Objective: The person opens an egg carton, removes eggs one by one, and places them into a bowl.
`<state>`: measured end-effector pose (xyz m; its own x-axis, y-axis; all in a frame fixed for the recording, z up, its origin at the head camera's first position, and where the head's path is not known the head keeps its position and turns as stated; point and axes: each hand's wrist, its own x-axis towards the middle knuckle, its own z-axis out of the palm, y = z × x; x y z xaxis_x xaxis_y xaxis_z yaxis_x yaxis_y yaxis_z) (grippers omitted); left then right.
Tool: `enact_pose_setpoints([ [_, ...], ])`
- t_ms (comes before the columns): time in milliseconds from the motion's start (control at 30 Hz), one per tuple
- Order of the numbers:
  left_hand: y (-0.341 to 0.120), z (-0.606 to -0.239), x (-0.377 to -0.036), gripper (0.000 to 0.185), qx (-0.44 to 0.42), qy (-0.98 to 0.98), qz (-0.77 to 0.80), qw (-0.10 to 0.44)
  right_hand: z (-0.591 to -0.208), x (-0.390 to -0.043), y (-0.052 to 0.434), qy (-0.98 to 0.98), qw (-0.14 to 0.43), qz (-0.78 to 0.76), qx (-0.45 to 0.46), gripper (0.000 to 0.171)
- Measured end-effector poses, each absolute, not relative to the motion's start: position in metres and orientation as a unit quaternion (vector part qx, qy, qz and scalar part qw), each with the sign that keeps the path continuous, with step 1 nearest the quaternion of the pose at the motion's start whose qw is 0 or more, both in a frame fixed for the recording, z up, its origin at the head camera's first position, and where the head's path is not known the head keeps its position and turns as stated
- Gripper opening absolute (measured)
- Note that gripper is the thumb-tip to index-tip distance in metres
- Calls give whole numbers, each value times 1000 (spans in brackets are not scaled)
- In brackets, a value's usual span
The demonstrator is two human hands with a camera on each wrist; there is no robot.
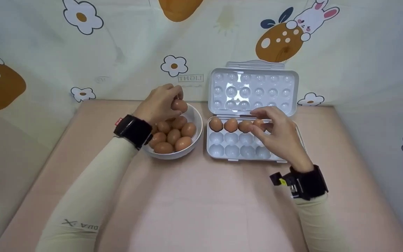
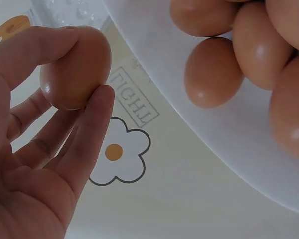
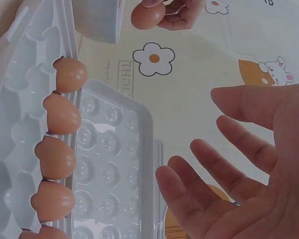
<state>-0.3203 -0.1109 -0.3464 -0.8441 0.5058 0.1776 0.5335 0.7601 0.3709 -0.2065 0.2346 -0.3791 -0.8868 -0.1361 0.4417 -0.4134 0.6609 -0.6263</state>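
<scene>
My left hand [image 1: 160, 105] pinches a brown egg [image 2: 79, 69] between thumb and fingertips, above the far side of a white bowl [image 1: 173, 155]. Several more brown eggs [image 1: 174, 135] lie piled in that bowl. To its right an egg carton [image 1: 247, 151] stands unfolded, and eggs [image 3: 57, 158] fill cups along its hinge-side row. Over the right part of this row hovers my right hand [image 1: 279, 135], fingers relaxed and spread, nothing in its grasp. In the head view its fingers partly cover an egg; in the right wrist view they are apart from the eggs.
The carton's dimpled lid [image 1: 257, 84] leans back toward a patterned cloth backdrop [image 1: 128, 63]. Bare cups fill the carton's nearer rows. A pink cloth [image 1: 194, 206] covers the table in front of the bowl and carton.
</scene>
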Motion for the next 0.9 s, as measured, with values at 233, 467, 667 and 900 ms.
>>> enact_pose_setpoints([
  [233, -123, -351, -324, 28, -239, -954, -181, -24, -379, -207, 234, -896, 177, 377, 155, 40],
  [467, -137, -351, -326, 30, -192, -965, -167, -62, -379, -207, 234, -899, 184, 363, 160, 39],
  [667, -147, -350, -323, 28, -163, -968, -173, -78, -380, -208, 234, -901, 196, 351, 164, 38],
  [900, -151, -351, -317, 28, -173, -971, -148, -71, -381, -207, 235, -907, 204, 330, 164, 37],
])
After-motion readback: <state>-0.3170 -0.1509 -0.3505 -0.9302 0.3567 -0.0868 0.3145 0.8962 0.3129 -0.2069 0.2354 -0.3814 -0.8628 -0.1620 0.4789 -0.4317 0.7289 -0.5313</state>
